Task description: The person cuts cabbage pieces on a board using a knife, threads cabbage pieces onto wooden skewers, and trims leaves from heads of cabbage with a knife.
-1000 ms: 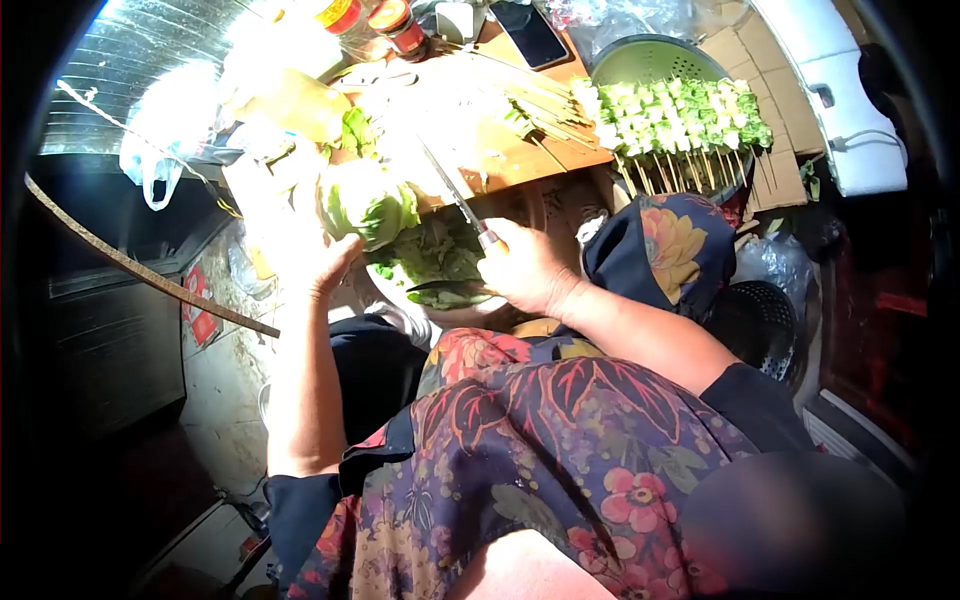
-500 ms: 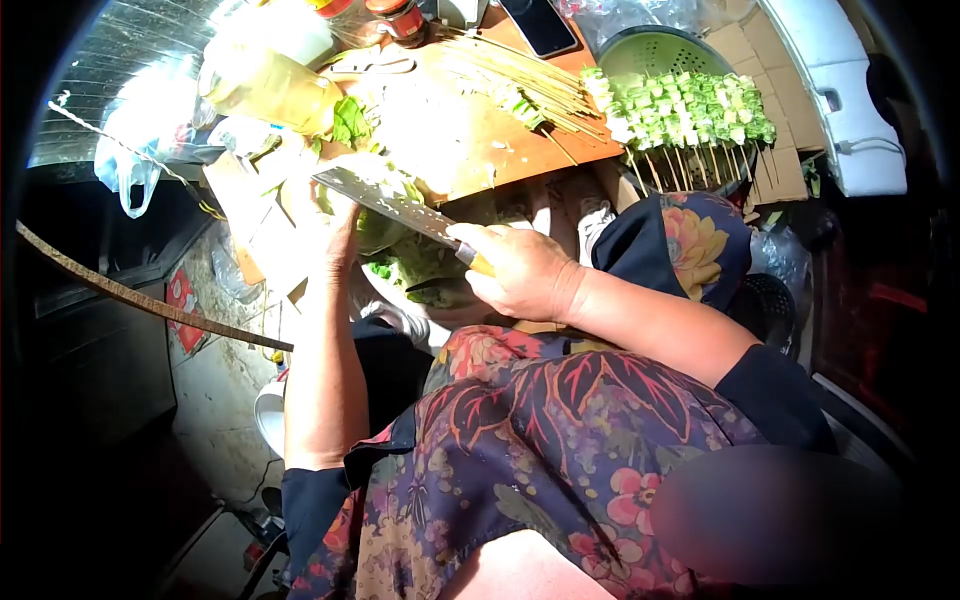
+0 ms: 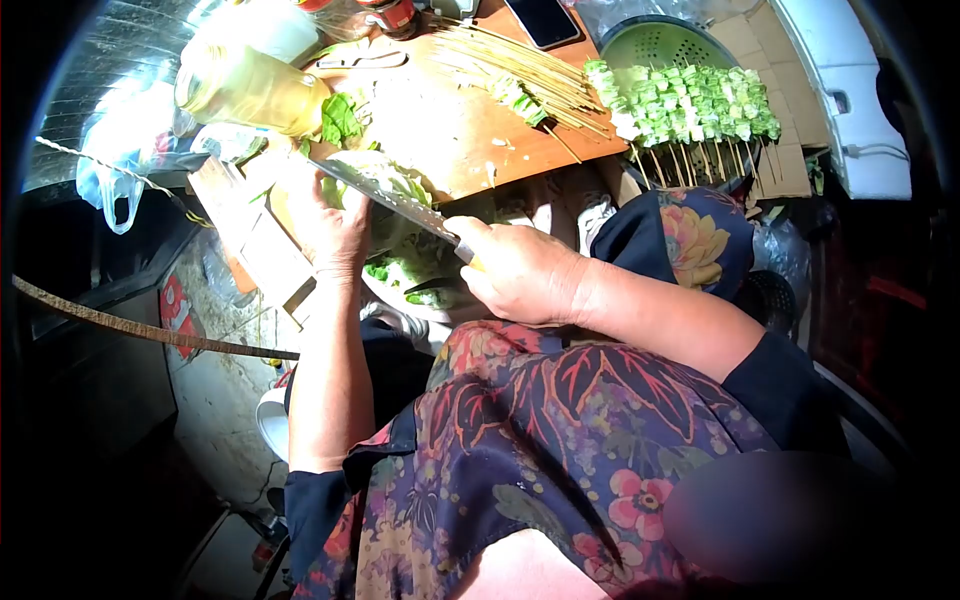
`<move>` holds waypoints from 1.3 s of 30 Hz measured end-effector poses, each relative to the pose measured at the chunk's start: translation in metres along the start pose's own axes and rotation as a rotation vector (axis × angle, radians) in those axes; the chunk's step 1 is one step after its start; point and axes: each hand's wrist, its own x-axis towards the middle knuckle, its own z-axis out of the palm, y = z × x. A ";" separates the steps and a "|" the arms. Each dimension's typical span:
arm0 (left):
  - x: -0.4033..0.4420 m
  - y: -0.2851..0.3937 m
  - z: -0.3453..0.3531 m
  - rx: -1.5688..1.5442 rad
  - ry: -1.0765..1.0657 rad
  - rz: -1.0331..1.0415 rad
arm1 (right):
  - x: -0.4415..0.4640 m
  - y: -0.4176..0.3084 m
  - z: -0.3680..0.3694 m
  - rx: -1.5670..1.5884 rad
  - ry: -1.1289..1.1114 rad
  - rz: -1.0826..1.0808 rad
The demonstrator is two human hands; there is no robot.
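My right hand (image 3: 525, 262) is closed around the handle of a kitchen knife (image 3: 392, 204), whose broad blade points up and left with small wet bits stuck on it. Behind the blade, my left hand (image 3: 335, 228) is curled against pale leafy greens (image 3: 408, 183); glare and the blade hide part of its fingers. Below the blade, a white bowl (image 3: 440, 312) between my legs holds more cut leaves. A dark green leaf (image 3: 341, 119) lies just beyond my left hand.
An orange board (image 3: 470, 150) carries bamboo skewers (image 3: 530, 75), a phone (image 3: 545, 22) and scissors (image 3: 362, 60). Finished vegetable skewers (image 3: 695, 105) rest across a green colander (image 3: 665, 45) at right. A jar of yellow liquid (image 3: 255, 92) stands at left, near a wooden box (image 3: 250, 235).
The view has shifted slightly. My left hand has turned a little, showing more of its thumb side beside the blade. The knife stays in my right hand, its blade angled more edge-on.
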 end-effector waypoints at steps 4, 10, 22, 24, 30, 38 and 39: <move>0.004 -0.008 0.003 0.156 -0.015 0.000 | 0.017 0.000 -0.009 0.045 -0.118 0.089; 0.006 -0.009 0.006 0.140 -0.035 0.004 | 0.036 0.006 -0.005 0.006 -0.101 0.100; 0.004 0.006 0.014 0.298 0.006 0.154 | 0.097 0.006 0.009 -0.071 -0.079 0.246; 0.003 0.008 0.010 0.292 -0.054 0.050 | 0.084 0.004 0.011 -0.063 -0.095 0.292; 0.004 0.010 0.010 0.331 -0.055 0.082 | 0.043 -0.007 0.002 -0.075 -0.141 0.295; 0.004 0.007 0.010 0.357 -0.054 0.076 | 0.066 0.050 0.042 -0.100 0.000 0.249; 0.002 0.006 0.007 0.361 -0.052 0.070 | 0.065 0.051 0.044 -0.101 -0.007 0.245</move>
